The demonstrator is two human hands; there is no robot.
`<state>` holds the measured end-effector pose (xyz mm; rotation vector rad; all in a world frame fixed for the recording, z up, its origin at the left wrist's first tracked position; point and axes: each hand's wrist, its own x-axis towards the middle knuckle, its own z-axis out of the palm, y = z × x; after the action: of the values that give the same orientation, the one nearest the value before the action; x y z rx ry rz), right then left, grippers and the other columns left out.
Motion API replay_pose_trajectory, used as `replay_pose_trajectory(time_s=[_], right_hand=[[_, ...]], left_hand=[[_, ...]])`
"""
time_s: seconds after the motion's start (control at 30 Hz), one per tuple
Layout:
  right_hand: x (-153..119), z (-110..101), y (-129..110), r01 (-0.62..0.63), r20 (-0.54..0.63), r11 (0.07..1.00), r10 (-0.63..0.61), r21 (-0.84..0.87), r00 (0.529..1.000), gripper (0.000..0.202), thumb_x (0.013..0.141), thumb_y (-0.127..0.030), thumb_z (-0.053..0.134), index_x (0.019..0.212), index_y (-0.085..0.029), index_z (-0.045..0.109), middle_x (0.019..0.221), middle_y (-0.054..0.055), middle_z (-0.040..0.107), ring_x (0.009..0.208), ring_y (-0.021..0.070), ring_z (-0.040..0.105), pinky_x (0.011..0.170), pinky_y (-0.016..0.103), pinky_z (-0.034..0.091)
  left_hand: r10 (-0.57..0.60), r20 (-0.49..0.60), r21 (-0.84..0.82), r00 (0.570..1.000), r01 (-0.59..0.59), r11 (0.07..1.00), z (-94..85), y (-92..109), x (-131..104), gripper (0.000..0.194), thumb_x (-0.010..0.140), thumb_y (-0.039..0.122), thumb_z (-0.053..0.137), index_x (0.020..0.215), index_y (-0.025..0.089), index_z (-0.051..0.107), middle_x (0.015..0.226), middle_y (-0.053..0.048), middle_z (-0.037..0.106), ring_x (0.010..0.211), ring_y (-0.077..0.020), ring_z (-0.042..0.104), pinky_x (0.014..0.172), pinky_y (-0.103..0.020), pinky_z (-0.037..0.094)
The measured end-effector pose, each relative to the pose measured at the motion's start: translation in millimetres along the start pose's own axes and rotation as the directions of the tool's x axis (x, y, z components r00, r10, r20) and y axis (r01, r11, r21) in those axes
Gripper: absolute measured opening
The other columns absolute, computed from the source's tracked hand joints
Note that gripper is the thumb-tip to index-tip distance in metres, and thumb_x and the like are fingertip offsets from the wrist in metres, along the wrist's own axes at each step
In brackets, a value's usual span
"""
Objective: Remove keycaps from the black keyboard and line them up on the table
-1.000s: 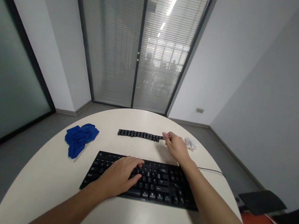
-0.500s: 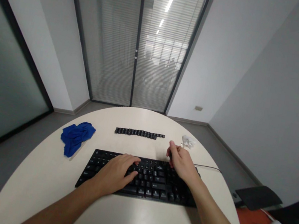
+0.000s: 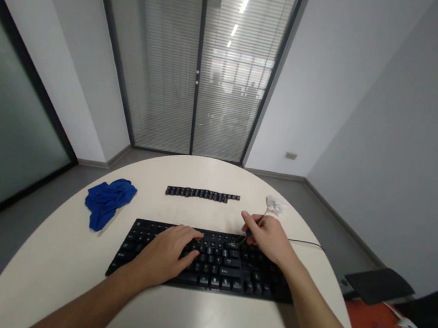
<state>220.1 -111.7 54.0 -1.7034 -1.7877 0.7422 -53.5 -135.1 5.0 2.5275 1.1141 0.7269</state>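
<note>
A black keyboard [image 3: 199,281] lies across the table in front of me. My left hand [image 3: 168,253] rests over its left-middle keys, palm down, thumb apart from the fingers, holding nothing. Above the upper right keys, my right hand [image 3: 268,236] is closed around a small dark tool that looks like a wire keycap puller [image 3: 242,241]. Its thin tip reaches down to the keys near the top row, and part of it is hidden by my fingers. Beyond the keyboard, loose black keycaps [image 3: 197,193] are lined up in two rows.
On the left of the round white table [image 3: 208,176] lies a crumpled blue cloth [image 3: 110,199] on a flat pale piece. A crumpled white item [image 3: 275,205] sits beyond my right hand. The keyboard cable [image 3: 306,242] runs off to the right, near a chair [image 3: 379,286].
My right hand has turned and lowered slightly, so the tool's thin tip now shows at the upper keys. My left hand stays on the keyboard. The view has shifted slightly.
</note>
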Motion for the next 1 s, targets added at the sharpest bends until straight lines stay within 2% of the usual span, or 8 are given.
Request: replay_pose_trajectory(time_s=[0.1,0.2,0.33,0.53,0.67,0.8,0.9,1.0], right_hand=[[-1,-5,1,-0.040,0.037,0.995,0.037,0.090,0.999,0.054,0.096,-0.049,0.035,0.071,-0.015,0.069,0.052,0.005,0.065,0.053,0.0186,0.065,0.058,0.028,0.047],[-2,-8,4,-0.038,0.023,0.994,0.036,0.098,0.999,0.047,0.094,-0.035,0.033,0.072,-0.015,0.070,0.055,0.005,0.066,0.055,0.0178,0.065,0.056,0.026,0.046],[-2,-6,6,-0.026,0.025,0.998,0.024,0.056,0.999,0.044,0.093,-0.032,0.033,0.074,-0.015,0.070,0.055,0.004,0.066,0.055,0.0172,0.065,0.055,0.025,0.046],[1,-5,9,-0.030,0.041,0.995,0.026,0.093,0.999,0.043,0.093,-0.030,0.033,0.074,-0.015,0.068,0.053,0.004,0.065,0.053,0.0166,0.065,0.055,0.025,0.048],[2,-11,14,-0.039,0.153,0.985,0.013,0.170,0.988,0.041,0.096,-0.034,0.034,0.080,-0.015,0.067,0.058,0.003,0.067,0.053,0.0148,0.065,0.053,0.024,0.049],[3,-18,20,-0.099,0.254,0.958,0.029,0.269,0.967,0.046,0.098,-0.047,0.037,0.089,-0.013,0.067,0.065,0.005,0.070,0.054,0.0137,0.066,0.053,0.023,0.049],[2,-23,26,-0.130,0.342,0.939,0.015,0.318,0.940,0.053,0.095,-0.059,0.041,0.098,-0.012,0.066,0.068,0.006,0.072,0.058,0.0144,0.067,0.057,0.024,0.051],[0,-27,30,-0.126,0.403,0.937,-0.017,0.327,0.915,0.058,0.092,-0.066,0.044,0.099,-0.013,0.066,0.073,0.007,0.074,0.064,0.0154,0.069,0.061,0.025,0.051]], left_hand=[[0.007,-0.002,0.003,1.000,-0.007,1.000,-0.4,0,0,0.024,0.092,0.022,0.057,0.116,0.022,0.058,0.114,-0.006,0.067,0.106,-0.0231,0.061,0.096,-0.042,0.049],[0.016,-0.003,0.001,1.000,-0.016,1.000,-1.1,0,0,0.022,0.092,0.021,0.057,0.114,0.022,0.058,0.113,-0.006,0.067,0.105,-0.0228,0.061,0.096,-0.042,0.049],[0.015,0.003,-0.005,1.000,-0.015,1.000,-2.0,2,1,0.019,0.092,0.020,0.057,0.111,0.022,0.058,0.111,-0.005,0.067,0.103,-0.0228,0.061,0.095,-0.041,0.049],[0.032,0.001,-0.009,0.999,-0.032,0.999,-2.6,3,1,0.016,0.092,0.020,0.056,0.108,0.022,0.060,0.109,-0.006,0.067,0.102,-0.0229,0.061,0.094,-0.042,0.049],[0.036,0.006,-0.002,0.999,-0.036,0.999,-2.7,2,1,0.015,0.093,0.020,0.056,0.107,0.022,0.060,0.110,-0.005,0.067,0.103,-0.0226,0.061,0.095,-0.041,0.049],[0.037,0.003,0.002,0.999,-0.037,0.999,-2.8,3,1,0.015,0.092,0.019,0.057,0.106,0.022,0.061,0.110,-0.005,0.067,0.104,-0.0221,0.061,0.096,-0.040,0.049],[0.039,0.011,-0.004,0.999,-0.039,0.999,-2.7,3,1,0.015,0.092,0.018,0.057,0.106,0.022,0.061,0.110,-0.005,0.067,0.103,-0.0220,0.061,0.095,-0.040,0.049],[0.041,0.012,-0.010,0.999,-0.041,0.999,-2.4,2,1,0.014,0.092,0.018,0.057,0.105,0.022,0.061,0.110,-0.005,0.066,0.103,-0.0216,0.060,0.095,-0.040,0.049]])
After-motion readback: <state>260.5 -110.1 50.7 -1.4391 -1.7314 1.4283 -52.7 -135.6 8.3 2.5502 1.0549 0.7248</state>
